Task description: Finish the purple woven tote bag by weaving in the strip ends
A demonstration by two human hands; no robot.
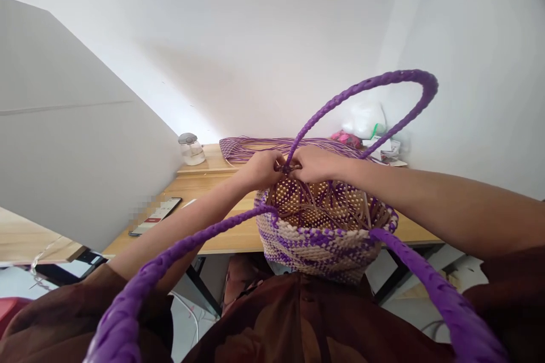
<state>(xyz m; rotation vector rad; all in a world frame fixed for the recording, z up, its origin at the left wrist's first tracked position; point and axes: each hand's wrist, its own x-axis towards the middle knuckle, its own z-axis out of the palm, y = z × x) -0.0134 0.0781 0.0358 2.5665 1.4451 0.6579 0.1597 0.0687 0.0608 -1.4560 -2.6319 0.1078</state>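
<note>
Pinching the far rim of a woven basket (317, 249), the left hand (263, 169) and right hand (315, 163) meet at the root of a purple braided handle (374, 84). The fingers of both hands are closed together on the purple strands at that joint, knuckles almost touching. The basket, beige with purple bands, sits against the person's lap at the near edge of the table (213, 181), its mouth open upward with loose strips crossing inside. From the joint the far handle arches up toward 1 o'clock. A second purple handle (140, 289) runs from the near rim toward 7 o'clock and another part toward 5 o'clock. Beyond the hands, at 12 o'clock, lies a coil of purple strips (247, 147). At 10 o'clock stands a small glass jar (190, 149); at 9 o'clock a phone (156, 215) lies flat.
</note>
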